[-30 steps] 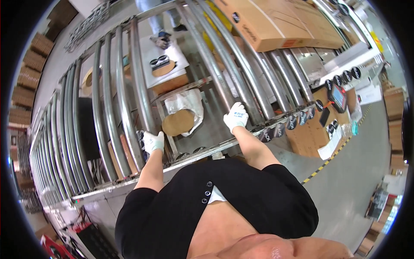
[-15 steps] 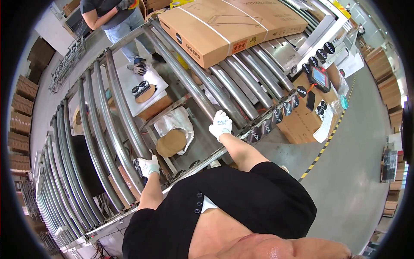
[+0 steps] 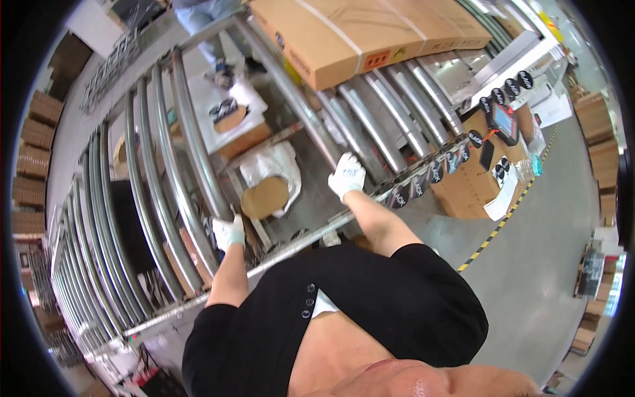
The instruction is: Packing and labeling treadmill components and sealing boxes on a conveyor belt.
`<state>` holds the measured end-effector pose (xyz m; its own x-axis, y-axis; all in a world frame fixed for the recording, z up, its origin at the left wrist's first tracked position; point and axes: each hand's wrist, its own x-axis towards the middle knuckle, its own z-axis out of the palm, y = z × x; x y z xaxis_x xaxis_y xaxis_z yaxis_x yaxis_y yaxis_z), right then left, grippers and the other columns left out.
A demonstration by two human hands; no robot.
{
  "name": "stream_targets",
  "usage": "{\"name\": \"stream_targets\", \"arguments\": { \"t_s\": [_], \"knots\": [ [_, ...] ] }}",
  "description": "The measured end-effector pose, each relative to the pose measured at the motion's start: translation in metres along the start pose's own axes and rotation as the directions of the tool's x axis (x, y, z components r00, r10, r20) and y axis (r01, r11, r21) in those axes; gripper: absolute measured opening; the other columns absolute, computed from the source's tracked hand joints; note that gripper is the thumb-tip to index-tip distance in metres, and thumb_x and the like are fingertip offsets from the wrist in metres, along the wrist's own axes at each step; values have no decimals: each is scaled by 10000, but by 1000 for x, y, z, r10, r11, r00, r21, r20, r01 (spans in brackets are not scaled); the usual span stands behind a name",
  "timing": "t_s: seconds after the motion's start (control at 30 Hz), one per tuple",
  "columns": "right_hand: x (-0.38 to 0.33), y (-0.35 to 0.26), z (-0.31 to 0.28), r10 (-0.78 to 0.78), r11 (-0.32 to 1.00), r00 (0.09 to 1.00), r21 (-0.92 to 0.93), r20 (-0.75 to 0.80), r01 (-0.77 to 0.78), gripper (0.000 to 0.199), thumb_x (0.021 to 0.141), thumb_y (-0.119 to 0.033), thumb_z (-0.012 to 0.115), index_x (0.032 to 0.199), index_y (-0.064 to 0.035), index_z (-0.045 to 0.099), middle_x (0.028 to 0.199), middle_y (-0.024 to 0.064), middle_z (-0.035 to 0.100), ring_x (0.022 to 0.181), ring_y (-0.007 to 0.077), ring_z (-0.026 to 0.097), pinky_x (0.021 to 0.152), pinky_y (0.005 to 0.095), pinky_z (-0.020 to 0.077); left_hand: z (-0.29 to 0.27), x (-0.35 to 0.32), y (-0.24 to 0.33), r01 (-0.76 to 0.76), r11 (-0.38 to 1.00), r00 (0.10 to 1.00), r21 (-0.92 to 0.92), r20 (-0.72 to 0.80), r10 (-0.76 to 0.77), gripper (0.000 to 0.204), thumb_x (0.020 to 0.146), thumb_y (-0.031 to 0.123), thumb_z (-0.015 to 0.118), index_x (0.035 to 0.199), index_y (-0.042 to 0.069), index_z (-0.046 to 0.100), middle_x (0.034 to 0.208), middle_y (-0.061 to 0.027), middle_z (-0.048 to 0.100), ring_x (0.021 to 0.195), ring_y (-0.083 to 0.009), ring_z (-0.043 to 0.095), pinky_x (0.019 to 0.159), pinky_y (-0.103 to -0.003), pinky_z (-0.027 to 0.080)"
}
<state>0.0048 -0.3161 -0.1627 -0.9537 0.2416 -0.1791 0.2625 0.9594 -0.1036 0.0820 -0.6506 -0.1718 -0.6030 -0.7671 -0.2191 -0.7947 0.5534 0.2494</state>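
Note:
My right hand (image 3: 346,177), in a white glove, is closed over the near end of a steel roller (image 3: 291,92). My left hand (image 3: 229,231), gloved too, is closed round the near end of another steel roller (image 3: 192,126); its fingertips are partly hidden. Between these two rollers is a wide gap in the conveyor. Through it show a round brown cardboard piece (image 3: 264,197) and crumpled white plastic wrapping (image 3: 286,162). Beyond my right hand, a large flat brown carton (image 3: 370,30) with white straps lies on the rollers.
Black round stickers (image 3: 434,172) line the conveyor's near edge at right. A handheld device (image 3: 506,124) lies on a brown box (image 3: 463,195). Yellow-black floor tape (image 3: 496,228) runs at right. A person's legs (image 3: 205,26) stand across the conveyor.
The whole view has shifted, with the carton higher and the other person mostly out of the picture. Both my hands keep to the same roller ends.

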Motion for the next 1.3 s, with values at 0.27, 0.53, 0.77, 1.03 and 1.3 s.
{"name": "stream_targets", "arguments": {
  "t_s": [0.27,0.53,0.77,1.03,1.3],
  "knots": [
    [9,-8,-7,21,1000,999,-5,35,-21,776,754,-365,690,1308,77,373,1138,187,553,1012,293,615,853,404,502,5,12,-1,-62,998,997,20,-49,63,756,686,522,712,1217,26,502,1172,-219,592,1087,-377,585,915,-471,475],
    [10,-8,2,10,999,998,-53,54,-7,751,755,-405,658,1266,71,380,1117,194,542,989,316,610,827,434,506,14,17,-13,-91,993,993,74,-71,97,742,674,505,715,1185,8,509,1134,-227,599,1075,-378,587,915,-450,469],
    [11,-13,3,16,994,999,-108,47,-11,639,745,-408,669,1138,22,405,1043,183,547,941,310,627,755,442,542,8,13,-13,-94,995,995,-8,-14,94,734,702,476,709,1202,-17,494,1155,-225,586,1084,-357,581,926,-421,463],
    [6,-14,1,72,986,997,-152,12,-69,728,732,-405,683,1226,44,392,1060,189,551,973,313,616,799,432,525,17,14,-22,-95,993,994,-63,38,98,851,716,535,685,1318,-17,446,1270,-232,543,1166,-361,548,972,-443,440],
    [7,-22,5,54,992,999,-118,-7,-54,743,773,-383,641,1305,68,385,1094,201,549,973,329,608,837,445,494,15,16,-30,-108,990,993,-87,43,112,862,747,545,670,1340,-27,414,1280,-239,527,1163,-383,538,972,-454,431]
  ]
}}
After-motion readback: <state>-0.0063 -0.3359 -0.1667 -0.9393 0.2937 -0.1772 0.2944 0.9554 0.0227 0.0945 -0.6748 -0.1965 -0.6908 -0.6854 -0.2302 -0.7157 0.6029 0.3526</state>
